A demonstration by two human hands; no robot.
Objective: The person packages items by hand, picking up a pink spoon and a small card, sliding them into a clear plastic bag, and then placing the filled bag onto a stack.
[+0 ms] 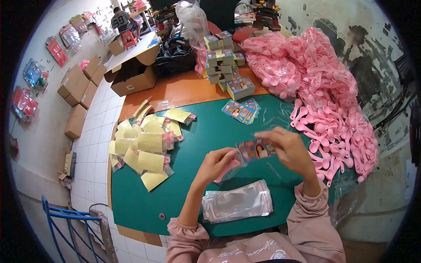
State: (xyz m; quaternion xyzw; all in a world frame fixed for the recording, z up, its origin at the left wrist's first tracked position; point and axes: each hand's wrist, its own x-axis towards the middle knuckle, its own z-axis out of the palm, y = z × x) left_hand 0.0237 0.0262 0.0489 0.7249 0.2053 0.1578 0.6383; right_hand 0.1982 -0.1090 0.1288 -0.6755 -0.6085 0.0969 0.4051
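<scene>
Card [258,150] with a printed picture, gripped in the fingers of the right hand [290,148], its far end close against the clear bag [237,162]; whether tucked inside or only touching, impossible to tell. Clear bag pinched between thumb and fingers of the left hand [214,164], with a pink piece [227,169] showing through the plastic. Both hands above the green surface [199,133]. On the near side of the hands, a stack of flat clear bags [237,202]. Left of the left hand, a loose heap of packets [150,142] with pale yellow faces, some with pink ends showing; nearer than that, a small round disc [162,216]. Beyond the hands, a spread of printed cards [242,110], then tall stacks of cards [220,62]. Right of the right hand, a pile of loose pink spoons [326,149], with bulging sacks of spoons [313,59] behind. Far past the left hand, an open cardboard box [139,82], a black bag [175,59] and, well apart, a person [122,20] seated on a red stool [128,39].
</scene>
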